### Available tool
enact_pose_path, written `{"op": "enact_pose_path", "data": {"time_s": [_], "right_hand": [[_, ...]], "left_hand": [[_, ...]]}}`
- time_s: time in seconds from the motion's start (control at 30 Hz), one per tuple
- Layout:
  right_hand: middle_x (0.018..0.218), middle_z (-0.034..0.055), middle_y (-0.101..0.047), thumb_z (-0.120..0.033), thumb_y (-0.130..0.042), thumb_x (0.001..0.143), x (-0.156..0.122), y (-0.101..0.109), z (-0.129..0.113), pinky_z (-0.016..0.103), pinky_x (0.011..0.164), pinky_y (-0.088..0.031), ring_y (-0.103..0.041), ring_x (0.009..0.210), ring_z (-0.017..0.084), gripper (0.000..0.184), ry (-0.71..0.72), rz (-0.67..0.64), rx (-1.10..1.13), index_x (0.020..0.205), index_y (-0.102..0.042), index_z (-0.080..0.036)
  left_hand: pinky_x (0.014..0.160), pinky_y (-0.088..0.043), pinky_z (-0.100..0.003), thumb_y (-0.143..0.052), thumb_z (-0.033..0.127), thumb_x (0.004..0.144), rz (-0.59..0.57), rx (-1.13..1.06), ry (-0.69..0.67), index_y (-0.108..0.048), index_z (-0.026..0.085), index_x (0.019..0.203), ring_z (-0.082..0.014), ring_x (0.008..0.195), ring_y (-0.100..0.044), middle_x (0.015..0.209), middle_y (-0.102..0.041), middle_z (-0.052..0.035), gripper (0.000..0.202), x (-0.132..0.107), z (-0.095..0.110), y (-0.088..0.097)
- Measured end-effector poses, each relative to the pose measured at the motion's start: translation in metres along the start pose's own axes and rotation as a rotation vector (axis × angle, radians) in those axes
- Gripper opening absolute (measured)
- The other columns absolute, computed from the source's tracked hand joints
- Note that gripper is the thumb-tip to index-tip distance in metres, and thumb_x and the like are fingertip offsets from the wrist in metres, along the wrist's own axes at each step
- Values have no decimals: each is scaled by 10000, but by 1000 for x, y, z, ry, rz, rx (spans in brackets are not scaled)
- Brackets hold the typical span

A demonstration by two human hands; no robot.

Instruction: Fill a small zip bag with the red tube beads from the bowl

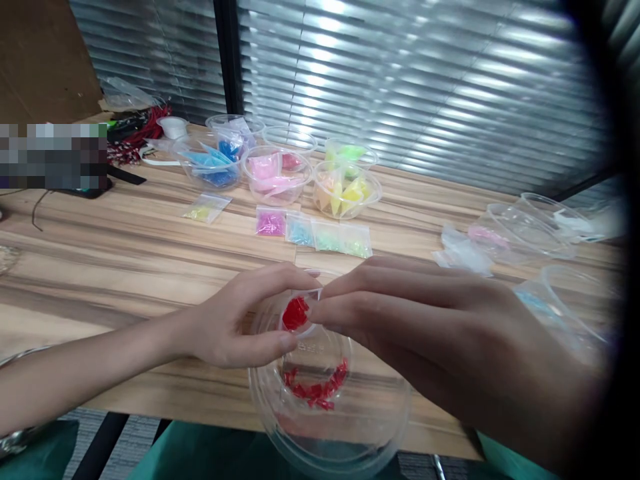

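beyond the clear tub, four packets lie rowed — left hand and right hand gripping a red-filled bag.

Cool light glares in white patches on the slatted blinds at the back, while the worktop is moderately lit and the underside of the right hand falls into soft shadow. A dark, curved border swallows the right edge, the clear bowls beside it look hazy, and blocky pixelation covers a patch at far left
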State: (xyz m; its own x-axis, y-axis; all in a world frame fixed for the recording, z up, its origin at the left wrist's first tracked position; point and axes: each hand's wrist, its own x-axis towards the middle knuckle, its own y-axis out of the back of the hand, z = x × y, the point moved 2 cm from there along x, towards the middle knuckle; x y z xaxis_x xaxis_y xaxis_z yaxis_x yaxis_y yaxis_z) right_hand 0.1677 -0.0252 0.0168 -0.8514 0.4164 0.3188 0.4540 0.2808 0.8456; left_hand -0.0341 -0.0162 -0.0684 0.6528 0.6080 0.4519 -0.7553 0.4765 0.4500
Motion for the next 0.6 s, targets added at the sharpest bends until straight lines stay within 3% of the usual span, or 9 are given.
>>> {"op": "enact_pose_path", "data": {"time_s": [0.17,0.37,0.6], "right_hand": [[977,43,-693,-57,-542,923,1,-4,6,247,718,-469,-622,836,123,147,22,54,43,983,-659,-125],[926,63,-695,-100,-450,991,2,-3,3,257,693,-488,-629,795,128,224,37,51,-18,916,-658,-134],[917,13,-676,-55,-458,961,6,-5,-1,232,756,-514,-605,822,102,196,77,48,-67,970,-624,-159]], "left_hand": [[955,-515,-405,-626,252,805,-17,-27,-32,-508,190,1281,-248,1039,-611,1153,-627,-105,494,0,-1,-1],[943,-512,-398,-627,267,805,-26,-20,-34,-526,181,1252,-255,1046,-609,1157,-627,-110,466,0,0,-2],[868,-518,-349,-631,234,794,-46,-46,6,-563,185,1208,-237,1019,-612,1129,-637,-88,422,2,0,-2]]}}
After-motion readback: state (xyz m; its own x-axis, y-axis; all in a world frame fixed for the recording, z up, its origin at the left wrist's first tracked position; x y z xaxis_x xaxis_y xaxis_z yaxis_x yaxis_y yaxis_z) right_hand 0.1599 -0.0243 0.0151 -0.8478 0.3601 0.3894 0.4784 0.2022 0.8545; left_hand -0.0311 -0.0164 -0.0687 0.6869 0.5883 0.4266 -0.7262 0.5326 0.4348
